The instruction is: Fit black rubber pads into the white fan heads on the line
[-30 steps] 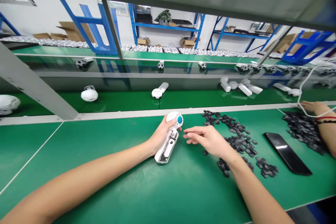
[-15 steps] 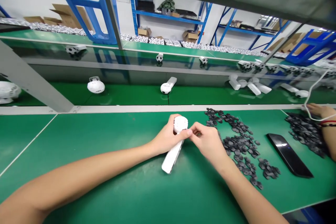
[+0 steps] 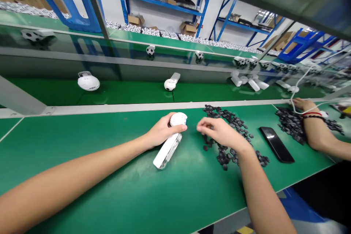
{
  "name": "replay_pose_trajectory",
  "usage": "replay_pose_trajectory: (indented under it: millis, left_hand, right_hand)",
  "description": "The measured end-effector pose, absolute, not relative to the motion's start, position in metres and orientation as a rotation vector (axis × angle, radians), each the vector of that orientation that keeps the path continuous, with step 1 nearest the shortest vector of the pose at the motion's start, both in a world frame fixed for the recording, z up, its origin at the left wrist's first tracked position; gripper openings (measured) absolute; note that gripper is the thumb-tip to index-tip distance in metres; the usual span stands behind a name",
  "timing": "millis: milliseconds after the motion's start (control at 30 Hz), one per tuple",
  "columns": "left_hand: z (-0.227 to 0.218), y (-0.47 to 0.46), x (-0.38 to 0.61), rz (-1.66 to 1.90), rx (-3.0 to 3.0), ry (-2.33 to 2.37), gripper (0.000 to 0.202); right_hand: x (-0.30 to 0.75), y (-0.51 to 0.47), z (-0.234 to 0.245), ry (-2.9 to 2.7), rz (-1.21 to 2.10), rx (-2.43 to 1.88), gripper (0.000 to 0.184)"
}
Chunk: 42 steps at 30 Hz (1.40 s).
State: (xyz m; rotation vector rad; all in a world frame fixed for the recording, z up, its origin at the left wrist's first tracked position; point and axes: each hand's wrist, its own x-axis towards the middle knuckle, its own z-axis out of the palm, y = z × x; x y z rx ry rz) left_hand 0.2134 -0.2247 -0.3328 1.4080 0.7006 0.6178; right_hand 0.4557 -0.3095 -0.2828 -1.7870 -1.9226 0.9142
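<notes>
My left hand (image 3: 161, 130) is closed around a white device with a round head (image 3: 178, 119) and a long flat handle (image 3: 167, 151). Its thumb presses on the edge of the head, and the handle slants down toward me, just over the bench. To the right, apart from the device, my right hand (image 3: 216, 131) has its fingers curled together. Whatever may sit between those fingertips is hidden or too small to name. Beside and under that hand spreads a scatter of small black pieces (image 3: 223, 157).
A black phone (image 3: 276, 144) lies right of the pieces. Beyond it, another person's hand (image 3: 303, 104) reaches past a second black pile (image 3: 290, 122) and a white cable (image 3: 294, 106). Behind the bench's pale rail (image 3: 137, 107), a green belt carries similar white devices (image 3: 170, 85).
My right hand has drawn away from the device's head toward the black pieces. My left hand still grips the device, now tilted to show more of its side. The whole view has shifted.
</notes>
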Motion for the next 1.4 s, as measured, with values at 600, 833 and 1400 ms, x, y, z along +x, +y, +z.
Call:
replay_pose_trajectory:
  millis: [600,833,1400]
  left_hand:
    - [-0.333,-0.229,0.212,0.661,1.161,0.671,0.056]
    - [-0.334,-0.230,0.213,0.652,1.193,0.651,0.051]
    - [-0.287,-0.247,0.202,0.866,1.743,0.644,0.060]
  right_hand:
    - [0.449,-0.335,-0.277,-2.127,0.889,-2.172,0.006]
    - [0.442,-0.351,-0.286,-2.175,0.736,-2.196,0.008]
    - [0.404,-0.330,-0.281,-1.422,1.151,-1.388,0.023]
